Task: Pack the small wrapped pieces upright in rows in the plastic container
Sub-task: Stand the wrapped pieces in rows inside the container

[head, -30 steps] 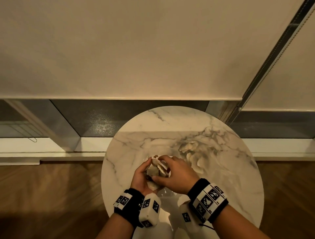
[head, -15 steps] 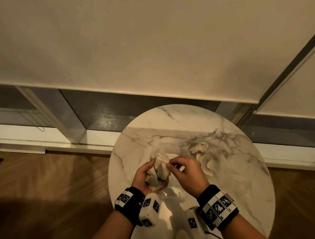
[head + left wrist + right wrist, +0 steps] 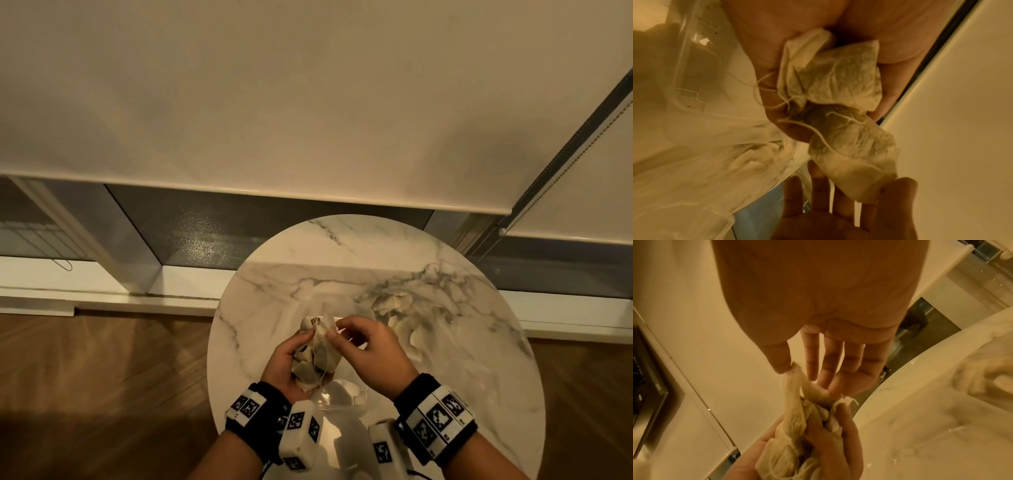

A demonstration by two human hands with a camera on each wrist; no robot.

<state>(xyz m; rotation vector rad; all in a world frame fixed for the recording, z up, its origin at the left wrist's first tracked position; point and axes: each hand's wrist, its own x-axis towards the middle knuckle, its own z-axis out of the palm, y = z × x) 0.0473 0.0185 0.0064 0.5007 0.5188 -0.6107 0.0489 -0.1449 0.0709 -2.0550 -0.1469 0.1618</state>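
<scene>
The right hand [image 3: 368, 353] has shifted from covering the bundle of wrapped pieces [image 3: 317, 353] clutched in the left hand [image 3: 286, 370] to pinching one piece's top corner, probably separating it for the plastic container [image 3: 346, 397] on the table [image 3: 445, 394].

Bunch of wrapped pieces [image 3: 317, 356] in left hand [image 3: 286, 368] above bench [image 3: 455, 394], right hand [image 3: 371, 356] just right, container [image 3: 346, 394] beneath, loose pieces [image 3: 404, 315] further right

Glossy marble-look table [image 3: 445, 359], clear plastic container [image 3: 694, 53], seemingly matt paper pieces [image 3: 838, 78]
</scene>
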